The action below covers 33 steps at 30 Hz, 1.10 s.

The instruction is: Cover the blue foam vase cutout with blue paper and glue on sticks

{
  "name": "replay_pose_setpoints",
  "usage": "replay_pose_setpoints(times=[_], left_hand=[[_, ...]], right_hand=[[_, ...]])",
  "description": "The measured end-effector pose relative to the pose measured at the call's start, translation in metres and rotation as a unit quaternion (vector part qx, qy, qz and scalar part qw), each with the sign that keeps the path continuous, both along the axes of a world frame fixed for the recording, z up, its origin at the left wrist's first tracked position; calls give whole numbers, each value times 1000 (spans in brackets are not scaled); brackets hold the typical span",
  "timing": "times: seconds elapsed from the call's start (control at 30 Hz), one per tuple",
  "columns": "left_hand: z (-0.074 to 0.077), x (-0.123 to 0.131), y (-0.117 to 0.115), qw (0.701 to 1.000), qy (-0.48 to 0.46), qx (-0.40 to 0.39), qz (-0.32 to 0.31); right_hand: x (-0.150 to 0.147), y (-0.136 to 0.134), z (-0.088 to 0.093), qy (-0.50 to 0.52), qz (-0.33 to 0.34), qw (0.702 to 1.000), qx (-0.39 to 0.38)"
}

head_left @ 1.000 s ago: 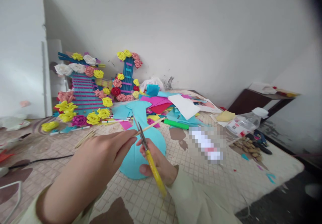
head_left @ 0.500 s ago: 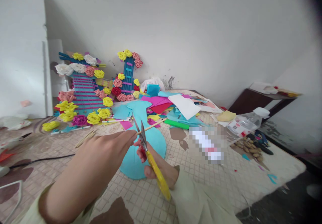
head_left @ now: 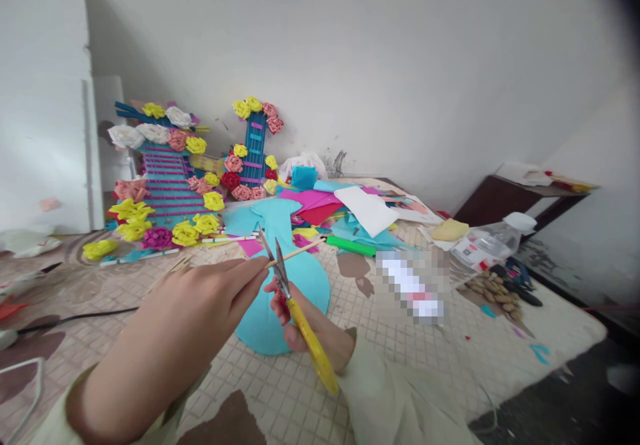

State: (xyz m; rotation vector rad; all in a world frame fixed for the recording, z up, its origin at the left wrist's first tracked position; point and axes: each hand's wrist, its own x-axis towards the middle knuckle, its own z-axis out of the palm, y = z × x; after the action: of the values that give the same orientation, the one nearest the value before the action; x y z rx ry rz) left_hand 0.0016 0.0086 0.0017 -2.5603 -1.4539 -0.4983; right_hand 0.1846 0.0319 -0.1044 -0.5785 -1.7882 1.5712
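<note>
My left hand [head_left: 200, 305] is closed on a thin wooden stick [head_left: 295, 252], which points up to the right. In my right hand [head_left: 310, 325] is a pair of scissors [head_left: 310, 342] with yellow handles. Their slightly parted blades straddle the stick just beyond my left fingertips. Whether the blades touch the wood I cannot tell. Beneath both hands lies a light-blue guitar-shaped cutout [head_left: 307, 292], partly covered by them. More thin sticks [head_left: 175, 266] rest on the table behind my left hand.
Two flower-trimmed blue crafts [head_left: 170, 178] lean at the back left. Colored paper sheets [head_left: 320, 205] are heaped behind the cutout, near a green tube [head_left: 351, 246]. To the right are a plastic bottle [head_left: 485, 245] and peanuts [head_left: 493, 288]. A black cable [head_left: 80, 317] crosses the left side.
My left hand, the stick and the scissor blades have shifted slightly left. Both hands keep their hold.
</note>
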Motion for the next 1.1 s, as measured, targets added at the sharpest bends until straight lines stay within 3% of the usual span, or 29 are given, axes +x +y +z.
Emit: replay_pose_setpoints(times=[0.33, 0.83, 1.1], left_hand=[[0, -2, 1, 1000, 2, 14, -16], [-4, -1, 2, 998, 49, 41, -17], [0, -3, 3, 998, 27, 34, -40]], right_hand=[[-6, 8, -18, -38, -21, 999, -23], [-6, 4, -9, -64, -60, 994, -67], [-8, 6, -16, -62, -51, 995, -65]])
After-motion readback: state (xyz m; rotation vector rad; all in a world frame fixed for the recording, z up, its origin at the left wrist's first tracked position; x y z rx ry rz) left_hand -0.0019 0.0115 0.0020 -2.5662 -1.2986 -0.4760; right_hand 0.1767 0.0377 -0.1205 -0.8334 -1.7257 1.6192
